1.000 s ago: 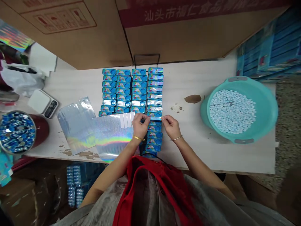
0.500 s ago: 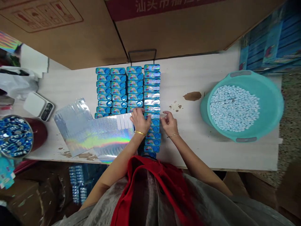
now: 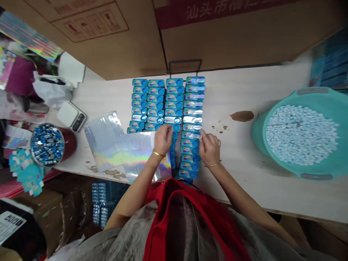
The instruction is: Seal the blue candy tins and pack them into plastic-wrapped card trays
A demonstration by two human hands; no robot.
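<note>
Small blue boxes (image 3: 156, 98) with printed tops stand in several columns on the table. Along the upper part of the rightmost column, shiny silver sticker strips (image 3: 192, 119) lie across the box tops. My right hand (image 3: 210, 148) is at that column's right side, thumb and fingertip closed on the end of one strip on a box. My left hand (image 3: 162, 139) is over the upper right corner of a holographic sticker sheet (image 3: 141, 152), beside the third column. Its fingers are curled together; whatever they hold is hidden. A second silver sheet (image 3: 104, 139) lies partly under the first.
A turquoise tub (image 3: 259, 136) of small pale pieces stands at right. At left are a white scale (image 3: 67, 113) and a round container (image 3: 70, 143) of blue shiny pieces. A large cardboard carton (image 3: 231, 43) and a black wire stand (image 3: 185, 61) are behind the boxes.
My left hand has left the rightmost column and moved left over the sheet. My right hand has come in to touch a strip on that column. The view has swung left.
</note>
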